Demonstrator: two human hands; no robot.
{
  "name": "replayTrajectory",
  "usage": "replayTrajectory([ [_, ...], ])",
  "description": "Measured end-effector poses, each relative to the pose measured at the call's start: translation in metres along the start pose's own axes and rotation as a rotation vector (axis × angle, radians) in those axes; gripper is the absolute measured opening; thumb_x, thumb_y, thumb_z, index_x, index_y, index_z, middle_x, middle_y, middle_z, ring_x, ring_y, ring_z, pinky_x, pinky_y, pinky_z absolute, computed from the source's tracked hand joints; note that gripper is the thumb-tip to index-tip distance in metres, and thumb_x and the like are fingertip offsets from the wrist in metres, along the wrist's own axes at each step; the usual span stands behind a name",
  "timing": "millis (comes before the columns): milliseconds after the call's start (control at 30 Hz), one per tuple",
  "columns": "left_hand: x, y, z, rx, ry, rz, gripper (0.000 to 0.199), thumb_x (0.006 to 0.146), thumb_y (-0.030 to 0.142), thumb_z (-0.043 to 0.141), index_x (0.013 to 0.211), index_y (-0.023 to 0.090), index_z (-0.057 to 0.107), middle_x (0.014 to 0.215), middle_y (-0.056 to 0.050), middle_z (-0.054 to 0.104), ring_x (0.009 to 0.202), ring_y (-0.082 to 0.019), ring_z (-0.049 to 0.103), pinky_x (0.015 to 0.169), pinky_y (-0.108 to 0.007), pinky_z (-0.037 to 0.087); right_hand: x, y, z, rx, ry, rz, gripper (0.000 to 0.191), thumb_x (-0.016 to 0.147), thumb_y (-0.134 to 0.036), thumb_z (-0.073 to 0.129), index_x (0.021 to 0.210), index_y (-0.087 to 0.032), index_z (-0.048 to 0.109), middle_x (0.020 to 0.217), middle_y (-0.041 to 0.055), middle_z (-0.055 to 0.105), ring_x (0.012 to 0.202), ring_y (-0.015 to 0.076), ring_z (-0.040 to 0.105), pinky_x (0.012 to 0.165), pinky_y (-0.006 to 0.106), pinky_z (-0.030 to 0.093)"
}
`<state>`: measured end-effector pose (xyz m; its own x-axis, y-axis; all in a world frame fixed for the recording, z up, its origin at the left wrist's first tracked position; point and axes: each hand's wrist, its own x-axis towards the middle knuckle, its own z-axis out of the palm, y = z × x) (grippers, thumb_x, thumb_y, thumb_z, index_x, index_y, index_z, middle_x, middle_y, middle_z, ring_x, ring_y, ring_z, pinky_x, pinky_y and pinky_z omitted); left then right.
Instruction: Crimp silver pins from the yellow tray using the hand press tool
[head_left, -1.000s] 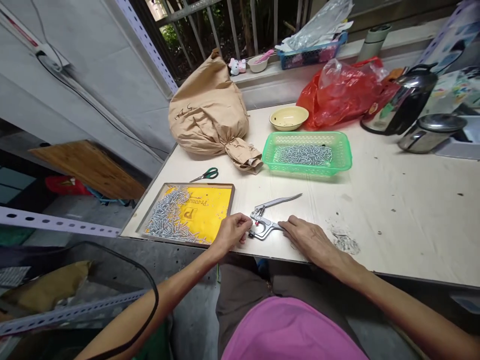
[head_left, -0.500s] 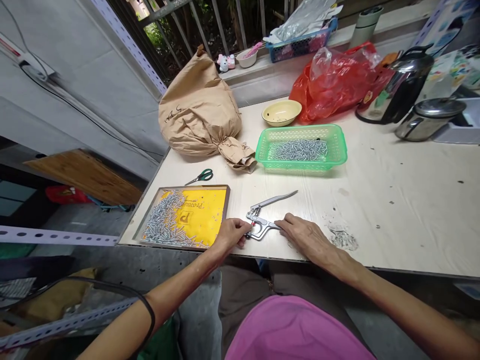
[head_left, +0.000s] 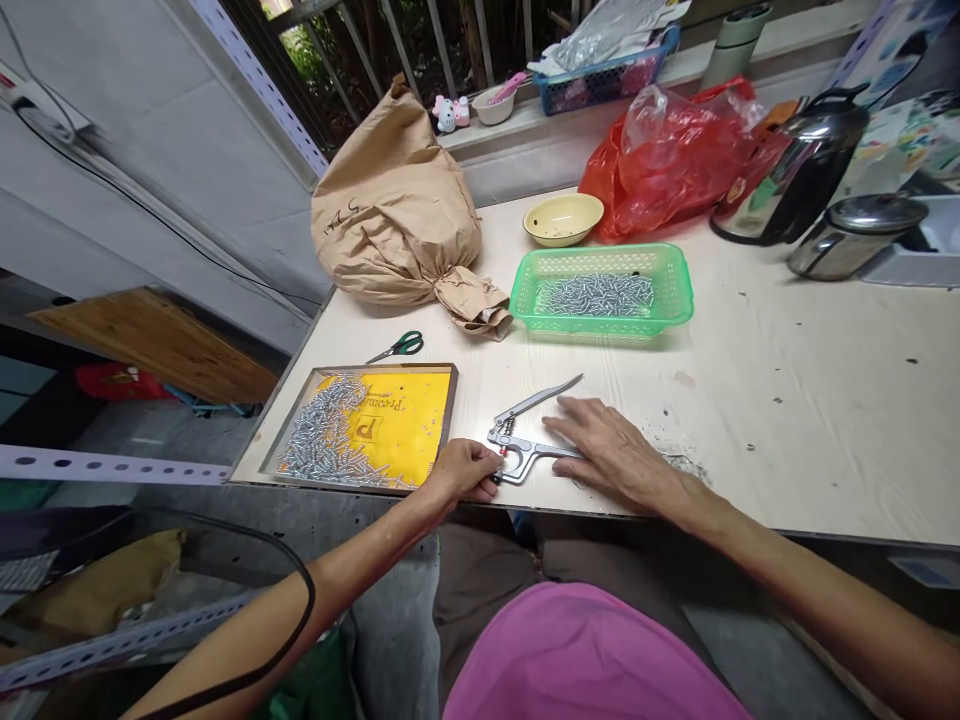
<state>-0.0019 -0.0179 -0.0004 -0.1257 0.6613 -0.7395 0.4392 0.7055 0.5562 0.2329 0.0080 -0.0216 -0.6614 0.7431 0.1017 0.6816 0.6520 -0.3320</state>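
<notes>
Pliers (head_left: 534, 452) are lying on the worktop (head_left: 817, 440). The left hand (head_left: 461, 472) is touching their head; whether its grip is clasping, I cannot tell. The right hand (head_left: 619, 455) is hovering loose, fingers spread.

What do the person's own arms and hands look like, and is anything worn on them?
The left hand and right hand show no gloves or watch. The left forearm and right forearm show no sleeves. A black cable curves across the view of the left forearm; whether it touches is unclear. A pink garment covers the torso.
</notes>
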Motion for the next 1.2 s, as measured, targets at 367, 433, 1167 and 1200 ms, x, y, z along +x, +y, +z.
replayTrajectory([
  [367, -0.001, -0.006, 0.003, -0.067, -0.004, 0.029, 0.019, 0.076, 0.028, 0.067, 0.079, 0.011, 0.062, 0.047, 0.000, 0.060, 0.041, -0.010, 0.058, 0.046, -0.020, 0.051, 0.028, 0.025, -0.001, -0.085, -0.087, -0.027, 0.094, 0.064, -0.067, 0.065, 0.135, -0.011, 0.039, 0.131, 0.0200, 0.047, 0.121, 0.0381, 0.039, 0.099, 0.055, 0.030],
  [433, -0.001, -0.007, 0.003, -0.079, -0.001, 0.037, 0.020, 0.076, 0.029, 0.068, 0.079, 0.010, 0.062, 0.047, 0.000, 0.060, 0.042, -0.010, 0.059, 0.046, -0.020, 0.051, 0.027, 0.020, -0.005, -0.089, -0.092, -0.015, 0.089, 0.066, -0.064, 0.066, 0.132, -0.010, 0.041, 0.126, 0.0192, 0.051, 0.116, 0.0356, 0.043, 0.099, 0.052, 0.030],
  [1167, -0.017, -0.010, 0.010, 0.626, 0.403, 0.772, 0.025, 0.084, 0.035, 0.056, 0.100, 0.018, 0.062, 0.102, -0.009, 0.061, 0.097, -0.023, 0.058, 0.085, -0.037, 0.047, 0.015, -0.006, -0.015, -0.097, -0.066, 0.077, 0.033, 0.079, -0.037, 0.066, 0.099, -0.014, 0.056, 0.101, 0.0127, 0.056, 0.091, 0.0245, 0.048, 0.074, 0.035, 0.037],
  [1200, -0.015, -0.007, 0.014, 0.689, 0.387, 0.876, 0.029, 0.083, 0.033, 0.057, 0.108, 0.019, 0.059, 0.111, -0.010, 0.059, 0.105, -0.024, 0.055, 0.090, -0.039, 0.045, 0.014, -0.007, -0.015, -0.099, -0.065, 0.078, 0.033, 0.079, -0.037, 0.066, 0.100, -0.014, 0.055, 0.102, 0.0128, 0.056, 0.093, 0.0248, 0.048, 0.075, 0.035, 0.037],
])
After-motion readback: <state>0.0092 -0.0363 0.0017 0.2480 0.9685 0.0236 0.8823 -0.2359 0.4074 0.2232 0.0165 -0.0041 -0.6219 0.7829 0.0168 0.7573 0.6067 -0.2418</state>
